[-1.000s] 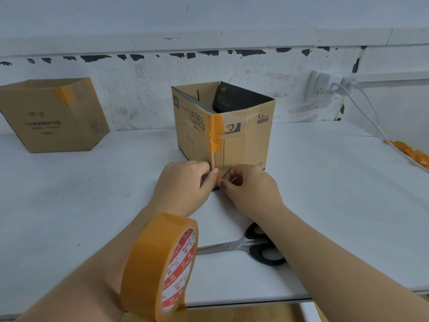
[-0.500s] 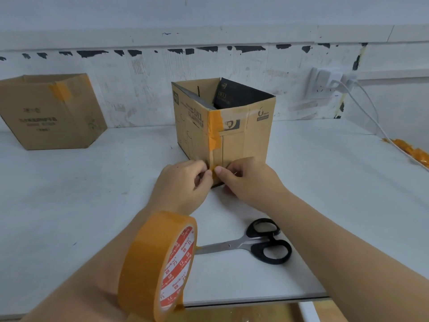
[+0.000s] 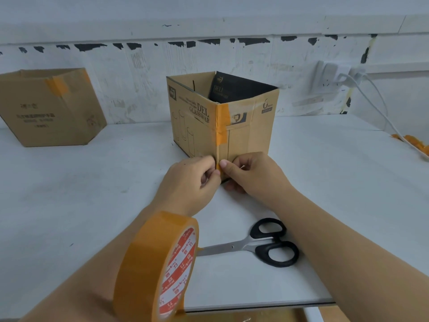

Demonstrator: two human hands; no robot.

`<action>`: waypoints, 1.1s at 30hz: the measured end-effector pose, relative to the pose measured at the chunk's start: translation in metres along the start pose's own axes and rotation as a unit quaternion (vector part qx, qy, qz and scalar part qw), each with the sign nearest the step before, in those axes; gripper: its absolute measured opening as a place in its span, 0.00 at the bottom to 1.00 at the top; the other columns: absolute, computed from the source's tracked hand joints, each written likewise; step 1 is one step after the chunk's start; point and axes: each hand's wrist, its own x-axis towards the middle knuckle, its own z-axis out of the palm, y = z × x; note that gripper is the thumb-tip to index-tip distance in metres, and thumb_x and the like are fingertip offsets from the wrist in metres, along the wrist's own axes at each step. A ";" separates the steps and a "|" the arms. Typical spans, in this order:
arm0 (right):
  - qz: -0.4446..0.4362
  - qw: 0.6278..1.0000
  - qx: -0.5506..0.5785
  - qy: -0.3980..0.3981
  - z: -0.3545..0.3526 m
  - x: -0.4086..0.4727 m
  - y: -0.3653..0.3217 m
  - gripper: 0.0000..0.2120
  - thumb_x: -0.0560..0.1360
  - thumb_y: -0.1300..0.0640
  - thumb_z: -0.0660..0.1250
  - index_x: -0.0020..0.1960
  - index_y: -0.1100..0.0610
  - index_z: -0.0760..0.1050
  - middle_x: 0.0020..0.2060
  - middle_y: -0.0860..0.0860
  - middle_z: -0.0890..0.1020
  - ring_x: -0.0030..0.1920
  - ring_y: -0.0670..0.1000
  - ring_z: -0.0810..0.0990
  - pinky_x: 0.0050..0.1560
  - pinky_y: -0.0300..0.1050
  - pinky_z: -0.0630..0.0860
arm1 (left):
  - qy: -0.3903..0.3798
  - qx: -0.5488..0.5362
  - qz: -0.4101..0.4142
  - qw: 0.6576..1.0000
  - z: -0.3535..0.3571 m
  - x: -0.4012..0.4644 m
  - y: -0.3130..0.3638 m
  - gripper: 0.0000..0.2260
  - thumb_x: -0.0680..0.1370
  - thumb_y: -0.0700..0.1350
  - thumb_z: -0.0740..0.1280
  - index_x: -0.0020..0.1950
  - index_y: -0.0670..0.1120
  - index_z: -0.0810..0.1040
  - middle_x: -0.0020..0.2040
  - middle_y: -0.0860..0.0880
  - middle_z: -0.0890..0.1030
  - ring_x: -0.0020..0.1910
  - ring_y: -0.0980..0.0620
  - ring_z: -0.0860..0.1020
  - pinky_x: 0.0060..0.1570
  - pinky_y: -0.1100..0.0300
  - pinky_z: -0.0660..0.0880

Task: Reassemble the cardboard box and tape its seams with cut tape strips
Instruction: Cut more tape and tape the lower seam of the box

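Note:
An open-topped cardboard box (image 3: 249,133) printed "DEL GLASSWARE" stands on the white table (image 3: 81,194) with one corner toward me. An orange tape strip (image 3: 222,125) covers the upper part of that corner seam. My left hand (image 3: 190,182) and my right hand (image 3: 253,173) meet at the bottom of the same corner, fingertips pressing a small orange tape strip (image 3: 218,167) against the cardboard. A roll of orange tape (image 3: 160,266) rides on my left forearm like a bracelet. Black-handled scissors (image 3: 267,242) lie shut on the table under my right forearm.
A second cardboard box (image 3: 48,108) with an orange tape patch stands at the far left against the wall. A wall socket (image 3: 332,77) with a white cable (image 3: 380,108) is at the back right. Orange tape scraps (image 3: 415,142) lie at the right edge.
Both hands stay at the lower corner of the box, with fingertips shifting slightly upward along the seam. The view has moved a little, so the scissors show more fully.

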 end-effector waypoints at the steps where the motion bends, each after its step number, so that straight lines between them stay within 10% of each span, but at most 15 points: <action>1: -0.003 1.000 -0.004 0.000 0.000 0.000 0.000 0.20 0.74 0.39 0.65 0.35 0.55 0.78 0.29 0.45 0.84 0.32 0.50 0.81 0.43 0.48 0.80 | -0.003 -0.007 -0.004 1.000 0.001 0.000 0.000 0.11 0.77 0.46 0.63 0.36 0.45 0.67 0.29 0.48 0.69 0.31 0.49 0.69 0.30 0.49 0.68; 33: -0.039 0.997 -0.071 0.016 0.008 0.001 0.005 0.15 0.75 0.44 0.67 0.36 0.53 0.78 0.29 0.44 0.83 0.30 0.43 0.79 0.37 0.41 0.76 | -0.046 0.019 -0.044 0.998 0.008 -0.001 -0.003 0.11 0.77 0.47 0.63 0.36 0.44 0.69 0.28 0.45 0.72 0.30 0.49 0.70 0.30 0.49 0.68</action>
